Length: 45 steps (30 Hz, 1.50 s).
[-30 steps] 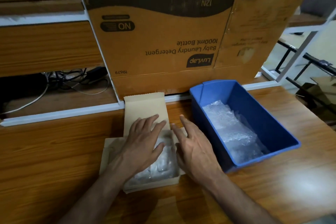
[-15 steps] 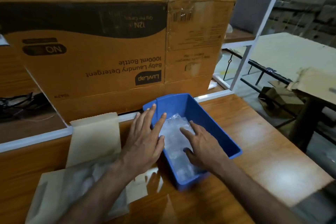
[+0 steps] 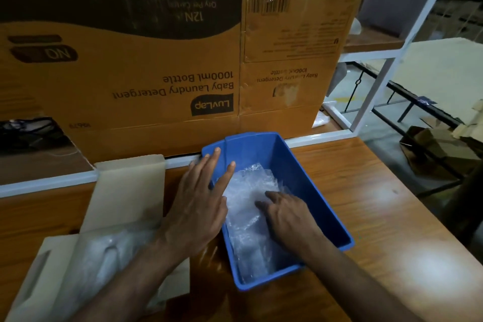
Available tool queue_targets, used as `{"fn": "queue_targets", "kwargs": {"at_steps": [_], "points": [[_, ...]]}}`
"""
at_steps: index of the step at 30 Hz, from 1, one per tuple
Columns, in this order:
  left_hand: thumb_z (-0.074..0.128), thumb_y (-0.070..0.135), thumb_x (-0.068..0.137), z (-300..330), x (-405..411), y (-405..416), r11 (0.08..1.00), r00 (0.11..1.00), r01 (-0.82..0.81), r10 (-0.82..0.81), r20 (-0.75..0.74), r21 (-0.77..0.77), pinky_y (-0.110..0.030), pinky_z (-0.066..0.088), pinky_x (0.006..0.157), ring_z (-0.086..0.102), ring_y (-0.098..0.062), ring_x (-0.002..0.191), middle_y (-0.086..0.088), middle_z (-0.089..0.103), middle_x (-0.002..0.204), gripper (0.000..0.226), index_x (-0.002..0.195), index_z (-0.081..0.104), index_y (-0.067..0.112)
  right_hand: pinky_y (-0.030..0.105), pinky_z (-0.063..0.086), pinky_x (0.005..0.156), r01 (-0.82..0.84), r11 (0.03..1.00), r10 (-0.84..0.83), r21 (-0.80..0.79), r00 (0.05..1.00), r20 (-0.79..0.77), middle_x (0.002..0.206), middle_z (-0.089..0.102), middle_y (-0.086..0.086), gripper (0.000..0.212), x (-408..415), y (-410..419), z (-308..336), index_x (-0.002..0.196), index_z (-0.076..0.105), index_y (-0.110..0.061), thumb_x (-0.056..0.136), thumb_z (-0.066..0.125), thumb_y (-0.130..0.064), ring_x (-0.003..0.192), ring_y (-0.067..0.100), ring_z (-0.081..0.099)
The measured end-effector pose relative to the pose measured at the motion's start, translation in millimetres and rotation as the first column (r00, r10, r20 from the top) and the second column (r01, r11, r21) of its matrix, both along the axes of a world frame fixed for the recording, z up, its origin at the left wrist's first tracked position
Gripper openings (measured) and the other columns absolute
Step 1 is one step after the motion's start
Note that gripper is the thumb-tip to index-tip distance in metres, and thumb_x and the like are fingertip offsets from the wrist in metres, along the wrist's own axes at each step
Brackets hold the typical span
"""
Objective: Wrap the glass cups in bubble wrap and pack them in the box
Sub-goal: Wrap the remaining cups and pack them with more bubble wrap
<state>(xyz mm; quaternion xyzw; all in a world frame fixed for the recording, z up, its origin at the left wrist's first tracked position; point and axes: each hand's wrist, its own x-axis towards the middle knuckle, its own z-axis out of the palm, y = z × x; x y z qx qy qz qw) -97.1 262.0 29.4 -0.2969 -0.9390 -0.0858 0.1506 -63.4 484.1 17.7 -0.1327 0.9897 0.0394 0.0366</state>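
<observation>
A blue plastic bin (image 3: 313,191) stands on the wooden table and holds clear bubble wrap (image 3: 245,217). My right hand (image 3: 285,217) is inside the bin, its fingers lying on the bubble wrap. My left hand (image 3: 201,201) hovers flat over the bin's left wall with straight fingers and holds nothing. At the lower left lies a small open beige cardboard box (image 3: 125,191) with bubble-wrapped items (image 3: 104,256) in it. No bare glass cup is visible.
A large brown LuvLap carton (image 3: 156,60) stands behind the bin and the box. A white metal frame (image 3: 386,73) rises at the right. The table's right edge (image 3: 418,212) drops to a floor with cardboard scraps (image 3: 431,149).
Both hands left the small beige box and moved right to the blue bin. The right hand went down onto the bubble wrap inside it. My view swung right.
</observation>
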Motion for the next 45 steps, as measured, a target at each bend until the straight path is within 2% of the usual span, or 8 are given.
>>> {"fn": "queue_targets", "kwargs": {"at_steps": [4,8,14,18,24,34,40,45], "points": [[0.060,0.040,0.092,8.6,-4.0,-5.8,0.991,0.993,0.110,-0.112,0.031,0.073,-0.052,0.011,0.128,0.002,-0.027,0.159,-0.009,0.001,0.173,0.085,0.164,0.017,0.022,0.048,0.054,0.104,0.054,0.971,-0.119,-0.231,0.954,-0.276,0.143,0.060,0.022,0.057,6.7,5.9,0.2,0.141,0.061,-0.017,0.085,0.071,-0.017,0.125,0.037,0.063],[0.066,0.058,0.086,25.8,-12.8,0.1,0.981,0.981,0.169,-0.178,0.083,0.098,-0.041,-0.003,0.127,-0.010,-0.017,0.159,0.000,-0.010,0.173,0.100,0.164,0.012,0.030,0.047,0.052,0.103,-0.053,0.944,-0.120,-0.325,0.864,-0.490,0.144,0.058,0.021,0.051,11.1,0.2,20.5,0.145,0.058,-0.013,0.096,0.046,-0.020,0.126,0.035,0.061],[0.059,0.022,0.097,55.7,-25.1,-10.8,0.852,0.969,0.128,-0.217,0.120,0.508,-0.038,0.041,0.115,0.037,-0.007,0.148,0.008,0.042,0.160,0.030,0.125,0.069,0.025,0.023,0.044,0.073,-0.202,0.863,-0.147,-0.462,0.775,-0.614,0.111,0.070,-0.003,0.045,9.3,-26.5,70.2,0.146,0.058,-0.017,0.102,0.050,-0.021,0.092,0.015,0.064],[0.059,0.022,0.099,88.4,-22.1,-45.1,0.577,0.863,-0.055,-0.383,0.329,0.815,-0.027,0.055,0.085,0.070,-0.008,0.103,0.004,0.076,0.105,0.018,0.111,0.070,0.015,0.017,0.052,0.091,-0.118,0.500,-0.306,-0.858,0.903,-0.303,0.121,0.068,-0.019,0.055,3.0,-47.5,87.2,0.145,0.057,-0.029,0.094,0.072,-0.043,0.114,-0.002,0.063],[0.061,0.012,0.091,105.9,-11.8,-104.7,0.350,0.725,-0.391,-0.453,0.519,0.851,-0.027,0.062,0.073,0.076,-0.017,0.088,-0.007,0.080,0.101,0.020,0.102,0.077,0.012,0.043,0.055,0.075,-0.115,0.103,-0.117,-0.988,0.985,-0.126,0.090,0.074,-0.004,0.006,-16.4,-97.3,99.1,0.099,0.076,-0.019,0.099,0.070,-0.019,0.085,0.013,0.069],[0.077,0.020,0.087,115.8,25.3,-197.0,0.427,0.622,-0.423,-0.504,0.599,0.799,-0.049,0.056,0.100,0.068,-0.028,0.121,-0.006,0.068,0.136,0.064,0.144,0.048,0.019,0.031,0.042,0.053,-0.049,-0.106,0.033,-0.993,0.998,-0.053,0.069,0.055,0.015,0.008,-16.6,-179.7,105.2,0.098,0.070,-0.008,0.102,0.063,-0.008,0.061,0.022,0.048],[0.056,0.003,0.100,113.6,31.1,-215.3,0.306,0.798,-0.422,-0.321,0.510,0.853,-0.037,0.062,0.083,0.071,-0.033,0.109,-0.011,0.076,0.115,0.022,0.115,0.072,0.005,0.031,0.057,0.094,0.191,-0.138,0.209,-0.972,0.965,0.160,0.127,0.072,0.004,0.021,-13.8,-201.6,106.4,0.099,0.083,-0.015,0.085,0.078,-0.001,0.118,0.017,0.068],[0.056,-0.011,0.093,109.6,35.8,-237.3,0.343,0.783,-0.369,-0.386,0.487,0.864,-0.038,0.060,0.091,0.068,-0.021,0.121,0.003,0.073,0.127,0.036,0.084,0.081,0.014,0.036,0.060,0.081,0.232,-0.199,0.227,-0.952,0.956,0.185,0.107,0.074,0.018,0.022,-7.4,-221.8,109.9,0.111,0.074,-0.016,0.090,0.078,-0.020,0.092,0.027,0.071]]}}
